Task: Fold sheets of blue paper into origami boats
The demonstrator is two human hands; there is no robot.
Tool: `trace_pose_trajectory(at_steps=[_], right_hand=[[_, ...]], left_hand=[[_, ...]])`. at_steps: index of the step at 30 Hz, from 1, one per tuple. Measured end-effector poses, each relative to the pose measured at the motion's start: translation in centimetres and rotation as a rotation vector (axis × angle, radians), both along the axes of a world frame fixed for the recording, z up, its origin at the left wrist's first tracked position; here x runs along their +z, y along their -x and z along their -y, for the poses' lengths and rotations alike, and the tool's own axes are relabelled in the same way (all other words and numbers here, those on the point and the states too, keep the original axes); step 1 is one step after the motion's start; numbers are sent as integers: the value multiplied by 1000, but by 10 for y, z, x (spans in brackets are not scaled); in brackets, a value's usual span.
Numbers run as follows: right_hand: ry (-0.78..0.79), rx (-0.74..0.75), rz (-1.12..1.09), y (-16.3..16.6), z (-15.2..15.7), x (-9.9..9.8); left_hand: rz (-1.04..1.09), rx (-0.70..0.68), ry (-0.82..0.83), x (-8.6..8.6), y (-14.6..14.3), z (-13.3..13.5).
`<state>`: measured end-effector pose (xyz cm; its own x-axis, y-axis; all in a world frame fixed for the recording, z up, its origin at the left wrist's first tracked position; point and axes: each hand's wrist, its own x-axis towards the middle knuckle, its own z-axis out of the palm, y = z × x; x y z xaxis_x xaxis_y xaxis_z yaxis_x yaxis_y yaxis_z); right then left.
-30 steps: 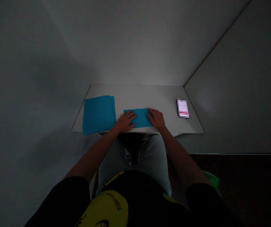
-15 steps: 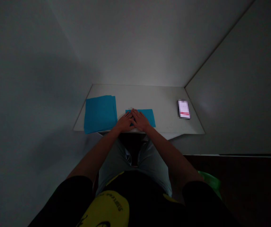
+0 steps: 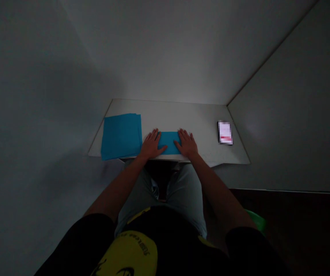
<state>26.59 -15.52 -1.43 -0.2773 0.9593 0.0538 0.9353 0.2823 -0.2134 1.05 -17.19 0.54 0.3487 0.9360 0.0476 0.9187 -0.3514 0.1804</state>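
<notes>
A small blue rectangle of paper (image 3: pixel 170 143), apparently folded, lies flat near the front edge of the white table. My left hand (image 3: pixel 152 145) rests flat over its left end, fingers pointing away from me and thumb stretched onto the paper. Across from it, my right hand (image 3: pixel 187 143) lies flat over the right end with its fingers spread. The paper's middle shows between my thumbs, while both its ends are partly hidden under my hands. Left of my left hand sits a stack of larger blue sheets (image 3: pixel 121 136), slightly out of line at its right side.
At the right of the white table (image 3: pixel 167 115) lies a phone (image 3: pixel 225 132) with a lit, blurred screen. Walls border the table at the back, left and right. Below right on the dark floor, part of a green object (image 3: pixel 257 221) shows.
My right hand has slid right, from beside my left hand to the paper's right end. My hands are now apart, and the middle of the paper is uncovered. The view has shifted slightly.
</notes>
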Motion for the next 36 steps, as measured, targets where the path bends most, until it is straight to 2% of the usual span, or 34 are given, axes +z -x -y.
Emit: trace_pose_trajectory(at_steps=[6,10,21,23,26,27,29,31,33,36], right_hand=[[-6,29,43,-18,-5,-5],[-2,24,74,-31,-4,-4],[-5,2,38,-31,-2,-1],[-9,7,32,-31,-3,-2],[-15,7,20,-32,-4,-3],[-16,5,16,-33,-4,-3],[-21,9,11,-34,-4,-4],[-27,17,13,-36,-3,-5],[-33,20,25,-37,-3,-6],[-34,12,40,-36,-2,-5]], left_hand=[[-18,71,2,0,-4,-1],[-17,68,-1,0,-4,-1],[-29,155,0,3,-8,-2],[-38,195,30,6,-17,-7],[-33,288,27,9,-50,-10],[-16,256,7,9,-65,-10],[14,101,2,9,-95,-7],[38,25,27,7,-117,-3],[55,4,39,4,-125,-2],[65,9,22,1,-111,-6]])
